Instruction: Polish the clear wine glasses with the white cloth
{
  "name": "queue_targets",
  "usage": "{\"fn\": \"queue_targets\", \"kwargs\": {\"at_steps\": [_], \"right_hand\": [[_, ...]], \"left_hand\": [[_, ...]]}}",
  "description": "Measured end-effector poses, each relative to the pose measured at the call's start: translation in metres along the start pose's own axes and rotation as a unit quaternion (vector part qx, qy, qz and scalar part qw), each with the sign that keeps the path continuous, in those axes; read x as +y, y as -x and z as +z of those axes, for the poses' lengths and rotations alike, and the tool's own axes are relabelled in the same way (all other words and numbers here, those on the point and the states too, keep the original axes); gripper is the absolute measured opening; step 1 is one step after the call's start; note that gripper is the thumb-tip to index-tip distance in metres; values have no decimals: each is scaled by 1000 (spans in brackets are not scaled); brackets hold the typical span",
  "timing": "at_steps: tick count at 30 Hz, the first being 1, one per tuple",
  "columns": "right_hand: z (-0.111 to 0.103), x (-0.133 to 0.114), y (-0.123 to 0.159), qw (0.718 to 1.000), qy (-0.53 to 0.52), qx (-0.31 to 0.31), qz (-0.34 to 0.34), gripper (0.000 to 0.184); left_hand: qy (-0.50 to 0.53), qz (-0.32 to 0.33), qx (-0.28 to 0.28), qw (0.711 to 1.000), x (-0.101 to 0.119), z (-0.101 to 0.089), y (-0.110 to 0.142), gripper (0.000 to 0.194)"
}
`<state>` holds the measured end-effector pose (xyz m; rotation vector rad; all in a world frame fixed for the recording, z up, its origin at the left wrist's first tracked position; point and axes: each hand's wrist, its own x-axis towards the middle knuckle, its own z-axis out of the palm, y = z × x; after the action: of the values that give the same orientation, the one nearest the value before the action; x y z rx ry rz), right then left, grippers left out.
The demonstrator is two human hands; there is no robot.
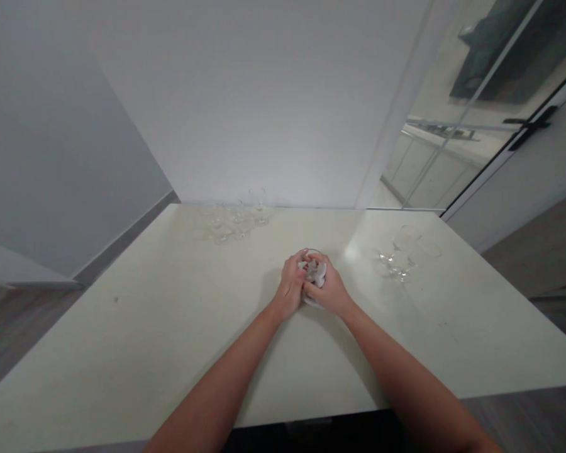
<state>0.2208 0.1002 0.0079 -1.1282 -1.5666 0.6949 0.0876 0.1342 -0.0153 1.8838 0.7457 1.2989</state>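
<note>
Both my hands meet over the middle of the table. My left hand (290, 286) curls round the left side of a clear glass (314, 250), whose rim shows just past the fingertips. From the right, my right hand (331, 289) is closed on a white cloth (317, 274) bunched against the glass. Some of the cloth pokes out below the palms. Most of the glass is hidden by fingers and cloth, so its full shape cannot be made out.
Several clear glasses (236, 220) are grouped at the back left of the pale table (170, 327). More glasses (399, 267) stand at the right. A white wall (273, 113) rises behind the table, with a glazed door (434, 151) on the right.
</note>
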Motion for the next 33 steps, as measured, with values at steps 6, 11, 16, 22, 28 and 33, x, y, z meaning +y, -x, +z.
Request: {"fn": "queue_targets", "kwargs": {"at_steps": [6,11,16,22,28,33], "right_hand": [[-31,0,-15,993,-26,70,87,55],[-81,-24,-2,987,9,120,109,59],[-142,-17,54,947,125,249,157,60],[-211,24,105,863,224,397,218,69],[-240,41,109,842,239,435,214,72],[-240,43,97,847,231,423,225,75]], "left_hand": [[-90,15,54,994,-1,-12,-9,51],[-130,-94,73,984,-4,-22,-12,53],[-126,-115,49,984,-6,-26,-15,42],[-46,-126,66,989,-17,-26,-18,24],[-36,-120,43,991,-21,-26,-18,12],[-82,-114,17,990,-21,-35,-18,15]]}}
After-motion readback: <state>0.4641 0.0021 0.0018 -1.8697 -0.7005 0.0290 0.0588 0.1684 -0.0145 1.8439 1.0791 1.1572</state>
